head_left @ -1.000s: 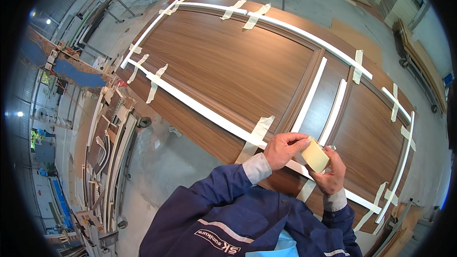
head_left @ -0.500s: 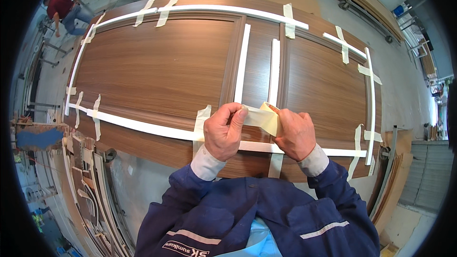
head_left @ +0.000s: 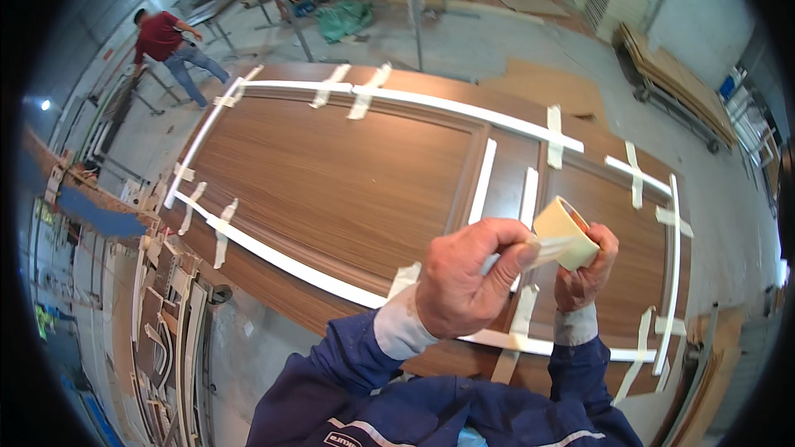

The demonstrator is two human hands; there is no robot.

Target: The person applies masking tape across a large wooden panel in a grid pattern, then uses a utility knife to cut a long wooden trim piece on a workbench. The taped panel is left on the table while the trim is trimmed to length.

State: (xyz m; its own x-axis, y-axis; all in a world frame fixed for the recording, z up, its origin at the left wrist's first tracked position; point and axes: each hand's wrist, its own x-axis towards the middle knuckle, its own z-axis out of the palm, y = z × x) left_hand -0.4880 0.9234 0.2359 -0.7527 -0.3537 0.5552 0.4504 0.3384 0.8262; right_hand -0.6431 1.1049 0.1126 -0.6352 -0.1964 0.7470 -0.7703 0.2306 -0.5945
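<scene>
My right hand (head_left: 586, 278) grips a roll of cream masking tape (head_left: 560, 230) above the brown wood-grain door panel (head_left: 331, 174). Between thumb and fingers, my left hand (head_left: 464, 277) pinches the tape's loose end (head_left: 550, 250), with a short length stretched to the roll. White foam-like strips (head_left: 302, 278) line the panel's edges, held by short pieces of tape (head_left: 555, 136). Two shorter white strips, one of them the left strip (head_left: 484, 180), lie across the panel between the mouldings; my left hand partly hides the near edge strip.
A person in a dark red shirt (head_left: 163, 41) stands beyond the panel's far left end. Boards lie on a wheeled cart (head_left: 675, 87) at the far right. Long offcuts (head_left: 170, 339) lean at the near left. Flat cardboard (head_left: 546, 87) lies on the floor behind the panel.
My view has tilted up, showing more of the workshop's back. Both hands and the tape have come up off the panel toward me. The person at far left has turned and straightened up.
</scene>
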